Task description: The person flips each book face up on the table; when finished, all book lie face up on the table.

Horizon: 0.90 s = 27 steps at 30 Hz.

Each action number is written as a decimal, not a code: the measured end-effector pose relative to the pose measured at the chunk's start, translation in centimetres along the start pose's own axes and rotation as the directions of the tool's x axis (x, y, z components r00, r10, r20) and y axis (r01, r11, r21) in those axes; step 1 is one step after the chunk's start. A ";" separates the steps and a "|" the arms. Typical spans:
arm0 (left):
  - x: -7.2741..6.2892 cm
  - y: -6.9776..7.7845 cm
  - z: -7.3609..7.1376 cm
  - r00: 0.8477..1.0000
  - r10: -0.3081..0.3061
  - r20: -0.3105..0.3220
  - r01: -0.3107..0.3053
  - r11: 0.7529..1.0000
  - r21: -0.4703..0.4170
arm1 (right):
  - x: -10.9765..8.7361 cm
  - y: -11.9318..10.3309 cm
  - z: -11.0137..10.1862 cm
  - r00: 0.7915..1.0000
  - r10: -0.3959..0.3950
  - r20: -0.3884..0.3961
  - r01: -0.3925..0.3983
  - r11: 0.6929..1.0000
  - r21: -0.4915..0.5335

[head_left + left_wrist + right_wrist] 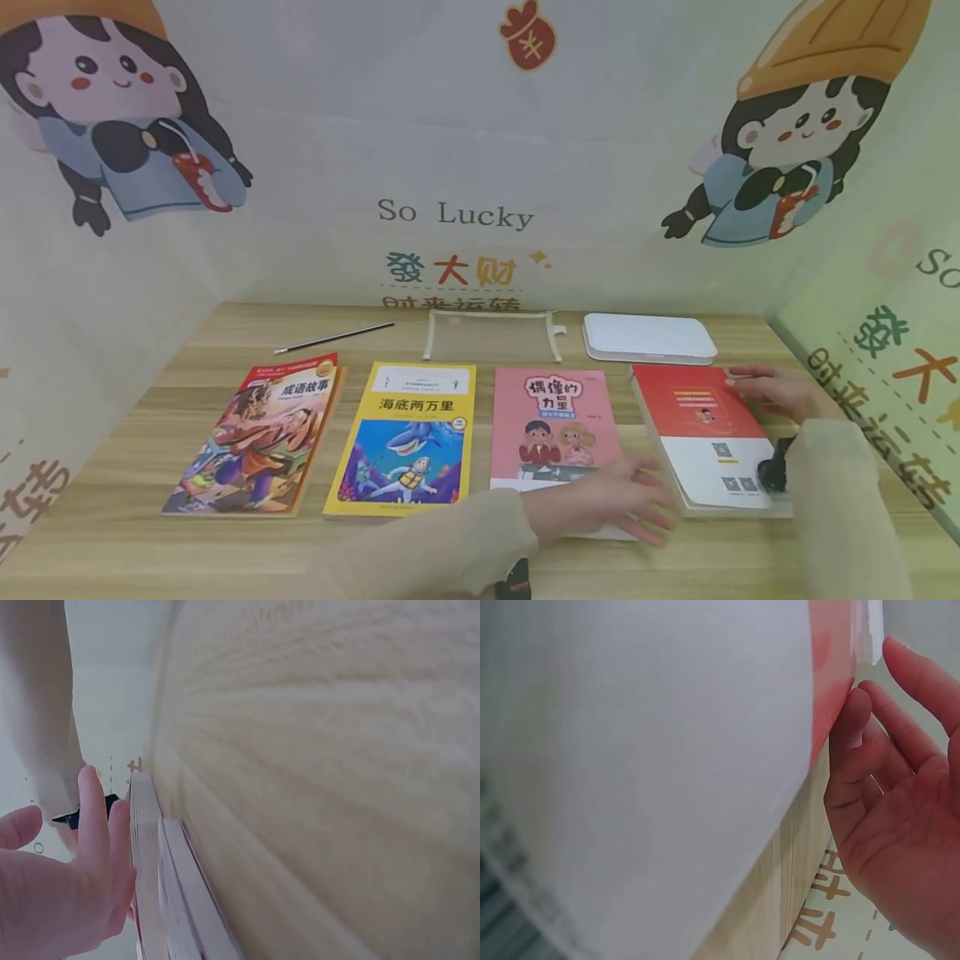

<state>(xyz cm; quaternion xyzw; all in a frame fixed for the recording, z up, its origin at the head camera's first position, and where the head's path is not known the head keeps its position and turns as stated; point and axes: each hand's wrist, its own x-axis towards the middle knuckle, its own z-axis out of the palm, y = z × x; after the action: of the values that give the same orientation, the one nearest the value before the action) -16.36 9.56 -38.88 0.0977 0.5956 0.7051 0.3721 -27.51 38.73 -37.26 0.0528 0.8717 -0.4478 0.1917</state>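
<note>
In the head view, a pink book [551, 425] lies face up, with my left hand [611, 500] spread over its lower part, hiding some of it. The left wrist view shows this left hand [67, 885] with fingers extended beside the books' page edges [150, 862]. To the right lies a red-and-white book [708, 433], QR codes showing on its back cover. My right hand [780, 392] is at that book's upper right corner. In the right wrist view, fingertips [851, 712] of the right hand meet the edge of the cover, with the other fingers loosely extended.
A yellow book [405, 442] and a book with a red-topped cover [258, 442] lie to the left. Along the back are a dark pen [337, 337], a mesh pouch [491, 336] and a white case [648, 337]. Printed cloth walls [480, 150] enclose the wooden table [105, 500].
</note>
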 end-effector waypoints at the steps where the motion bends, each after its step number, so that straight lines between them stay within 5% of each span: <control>1: 0.1 -0.1 0.2 1.000 0.003 -0.010 -0.003 1.000 0.001 | 0.0 0.0 0.0 1.000 0.007 -0.006 -0.007 1.000 0.005; 7: 0.4 -0.8 1.3 0.998 0.014 -0.065 -0.015 1.000 -0.022 | -0.1 0.0 -0.1 0.999 -0.007 0.034 0.007 1.000 -0.008; 21: 1.0 -1.7 2.6 0.999 -0.010 -0.053 0.001 0.985 -0.173 | 0.0 -0.8 -0.1 0.997 0.022 0.075 -0.019 0.999 -0.037; 27: 1.1 -1.7 2.9 0.998 0.028 -0.060 -0.036 0.990 -0.137 | 0.2 -1.2 -0.3 0.994 0.039 0.099 -0.035 0.998 -0.050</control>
<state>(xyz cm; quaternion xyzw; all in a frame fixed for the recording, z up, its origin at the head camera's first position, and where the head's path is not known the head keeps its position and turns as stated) -14.73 12.50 -40.00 0.0607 0.5543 0.7532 0.3490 -28.09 38.26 -36.31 0.0419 0.8705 -0.4252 0.2444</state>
